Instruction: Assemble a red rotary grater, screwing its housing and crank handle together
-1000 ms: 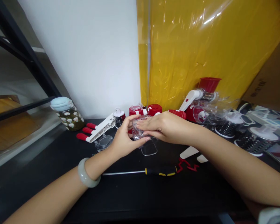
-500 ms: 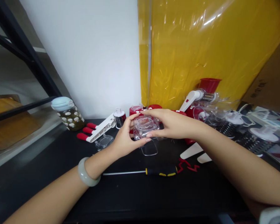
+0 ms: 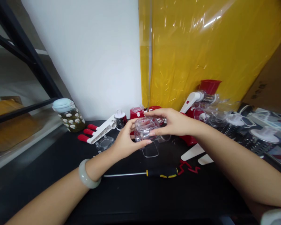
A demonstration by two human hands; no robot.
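Between my hands is a round clear plastic part (image 3: 145,125), held above the black table. My left hand (image 3: 128,137) wraps its left side, the thumb along the near face and the fingers partly hidden behind it. From the right, my right hand (image 3: 170,122) grips the same part with thumb in front and fingers over the top. Below it shows a clear plastic loop (image 3: 151,150); whether it is joined to the part I cannot tell. A screwdriver (image 3: 162,172) with a black and yellow handle lies in front of the hands.
On the left are white cranks with red handles (image 3: 90,132), a clear ring (image 3: 105,143), a grater drum (image 3: 120,118) and a bottle (image 3: 68,114). To the right lie small red pieces (image 3: 189,166), white levers (image 3: 192,152), grater drums (image 3: 263,137) and an assembled red grater (image 3: 209,87).
My right hand has shifted slightly to the right, its thumb moving along the clear part. The left hand keeps its hold almost unchanged.
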